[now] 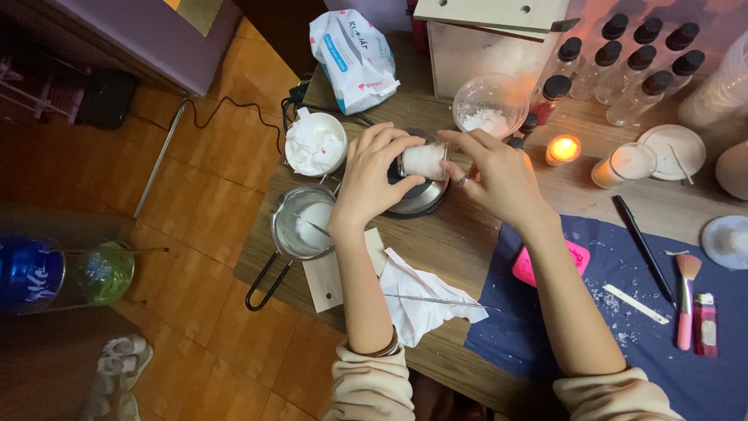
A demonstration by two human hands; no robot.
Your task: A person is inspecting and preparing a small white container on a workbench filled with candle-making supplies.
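Wooden table | both hands cup glass jar, seemingly on scale

The small glass jar is partly hidden by the left hand and the right hand, so how full it is cannot be told. The round scale under the jar mostly hides too. Far right of the jar, a white dish is cut off by the edge. Left of the jar, the blue can is blurry.
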